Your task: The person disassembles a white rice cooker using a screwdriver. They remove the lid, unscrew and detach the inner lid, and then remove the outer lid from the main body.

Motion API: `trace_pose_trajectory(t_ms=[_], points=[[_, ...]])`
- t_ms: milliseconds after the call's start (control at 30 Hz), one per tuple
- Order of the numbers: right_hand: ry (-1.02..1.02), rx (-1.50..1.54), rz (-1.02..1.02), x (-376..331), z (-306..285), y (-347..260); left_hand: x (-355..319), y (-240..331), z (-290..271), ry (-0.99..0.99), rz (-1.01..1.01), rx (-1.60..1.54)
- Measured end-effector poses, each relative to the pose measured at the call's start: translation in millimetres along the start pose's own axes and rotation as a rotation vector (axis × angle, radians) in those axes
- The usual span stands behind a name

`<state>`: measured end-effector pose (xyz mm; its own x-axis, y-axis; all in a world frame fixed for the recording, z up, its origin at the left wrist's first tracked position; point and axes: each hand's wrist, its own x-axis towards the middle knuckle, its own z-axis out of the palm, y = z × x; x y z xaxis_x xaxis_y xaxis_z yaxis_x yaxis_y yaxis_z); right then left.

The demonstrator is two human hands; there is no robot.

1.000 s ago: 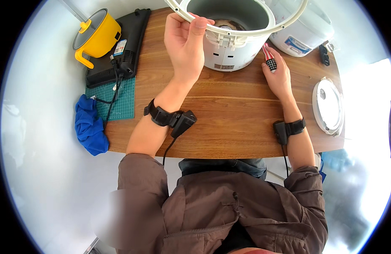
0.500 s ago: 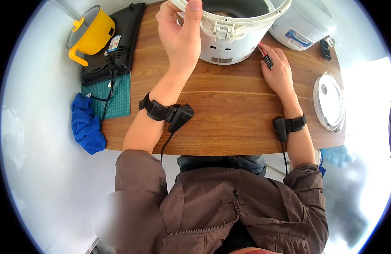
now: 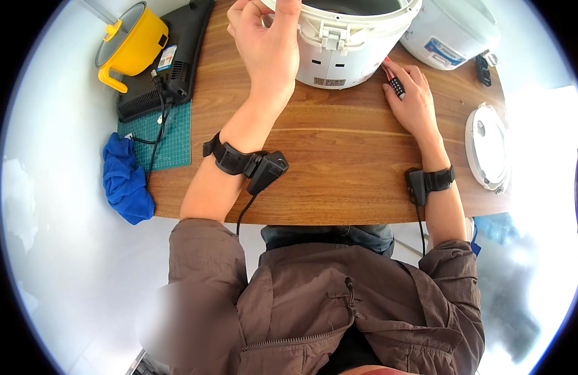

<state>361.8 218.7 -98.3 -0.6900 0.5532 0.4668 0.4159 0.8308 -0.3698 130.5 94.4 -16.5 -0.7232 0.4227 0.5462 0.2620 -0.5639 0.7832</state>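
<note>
A white rice cooker body (image 3: pixel 358 65), its top uncovered, stands at the far middle of the wooden table, cut off by the upper picture edge. My left hand (image 3: pixel 267 50) is closed on the left side of its rim, thumb on top and fingers curled around the outside. Right of the cooker, my right hand (image 3: pixel 414 94) rests low by the tabletop, its fingers curled over a slim tool (image 3: pixel 396 86) with a red end and a black grip dotted in white. My fingers partly cover that tool, so its exact kind is unclear. A round white lid (image 3: pixel 487 147) lies at the table's right edge.
Behind my right hand stands another whitish rounded appliance (image 3: pixel 448 34). A black plug (image 3: pixel 483 70) lies beside it. On the left are a yellow pot (image 3: pixel 136 47) on a black appliance (image 3: pixel 176 81), a green cutting mat (image 3: pixel 176 147) and a blue cloth (image 3: pixel 126 184).
The whole view has shifted slightly, so the table and cooker appear a little higher. Both hands keep the same hold.
</note>
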Motion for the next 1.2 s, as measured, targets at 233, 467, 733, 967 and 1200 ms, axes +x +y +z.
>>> trace_pose_trajectory(t_ms=[233,467,733,967,1200], points=[[-0.009,-0.026,-0.015,1,-3,-3,-5,7,1,0.005,-0.083,-0.084],[0.376,-0.054,-0.092,8,-14,-3,-3,-14,-2,0.009,0.019,-0.015],[0.655,-0.063,-0.485,65,-68,-67,-3,-11,-5,-0.011,0.027,0.091],[0.311,0.066,-0.506,97,-65,-106,-11,-20,-8,0.005,0.196,0.195],[0.374,0.051,-0.516,100,-50,-108,-16,-38,-16,-0.09,0.508,0.398]])
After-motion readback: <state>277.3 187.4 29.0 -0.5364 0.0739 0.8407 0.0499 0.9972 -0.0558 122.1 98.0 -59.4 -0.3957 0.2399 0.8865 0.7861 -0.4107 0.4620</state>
